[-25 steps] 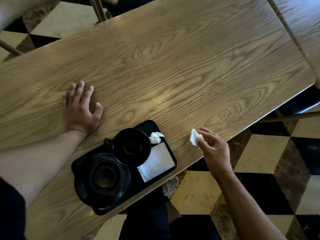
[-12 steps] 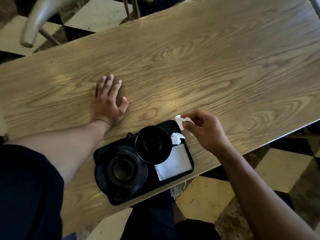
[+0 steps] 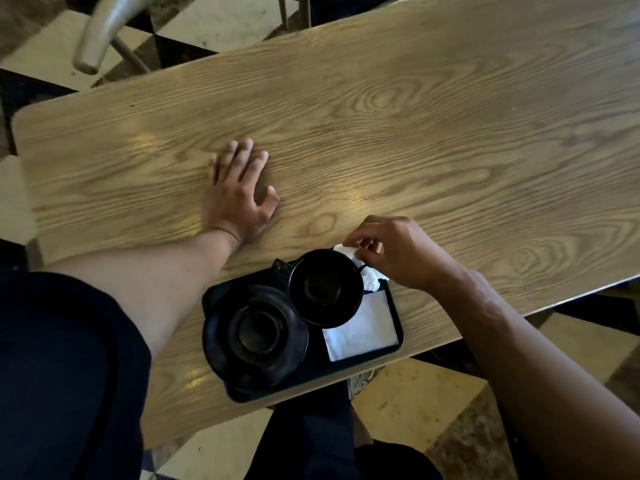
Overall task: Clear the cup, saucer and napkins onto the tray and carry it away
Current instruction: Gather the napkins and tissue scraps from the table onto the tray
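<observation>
A black tray (image 3: 399,317) lies at the table's near edge. On it sit a black saucer (image 3: 214,334) at the left, a black cup (image 3: 325,287) right of it, a flat white napkin (image 3: 363,327) and a crumpled white napkin (image 3: 372,278) at the tray's far right corner. My right hand (image 3: 398,251) pinches a small white napkin piece (image 3: 346,250) just above the cup's far rim and the tray corner. My left hand (image 3: 239,195) rests flat on the wooden table (image 3: 415,133), fingers spread, left of and beyond the tray.
A metal chair leg (image 3: 100,36) and chair frame stand past the table's far left corner. Checkered floor tiles (image 3: 415,403) show below the near edge. My dark-clothed legs (image 3: 311,438) are under the tray's side of the table.
My right hand has carried the small napkin piece leftward from beside the table edge to over the tray's far right corner. The left hand has stayed flat on the table.
</observation>
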`<state>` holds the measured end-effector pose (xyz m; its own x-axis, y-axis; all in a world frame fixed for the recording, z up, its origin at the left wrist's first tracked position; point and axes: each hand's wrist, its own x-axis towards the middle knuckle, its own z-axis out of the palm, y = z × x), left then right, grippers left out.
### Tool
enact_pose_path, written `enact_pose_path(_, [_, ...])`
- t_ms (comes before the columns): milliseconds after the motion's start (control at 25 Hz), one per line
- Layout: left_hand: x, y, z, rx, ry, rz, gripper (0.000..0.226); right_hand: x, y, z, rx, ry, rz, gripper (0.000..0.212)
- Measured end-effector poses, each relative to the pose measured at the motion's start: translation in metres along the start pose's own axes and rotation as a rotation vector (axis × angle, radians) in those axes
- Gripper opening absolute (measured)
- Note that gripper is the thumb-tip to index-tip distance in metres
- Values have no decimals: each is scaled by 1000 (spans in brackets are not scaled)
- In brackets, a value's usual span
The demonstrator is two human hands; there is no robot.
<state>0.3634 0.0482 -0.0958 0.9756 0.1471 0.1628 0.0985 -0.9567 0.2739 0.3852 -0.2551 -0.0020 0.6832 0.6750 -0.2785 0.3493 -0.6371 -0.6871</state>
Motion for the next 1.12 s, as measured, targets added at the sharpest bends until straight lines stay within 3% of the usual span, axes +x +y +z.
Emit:
enact_pose_path(520, [0,2,-4,5,-24,8,62,-4,6,-2,41,40,34,14])
enact_pose_path(680, [0,3,-4,2,-43,-12,62,-24,21,3,183,368,230,15])
enact_pose_path(800, [-1,1,-4,-2,-48,-7,63,-42,42,26,-29,576,392,19])
enact_pose_path(920, [0,2,-3,-9,-71,-17,64,-57,52,45,-228,562,384,34])
enact_pose_path(1000, [0,0,-8,-45,-96,-30,66,-63,50,49,-245,532,313,37])
enact_pose_path(1120, [4,0,-17,-172,-178,-64,65,-67,43,42,-264,450,368,37])
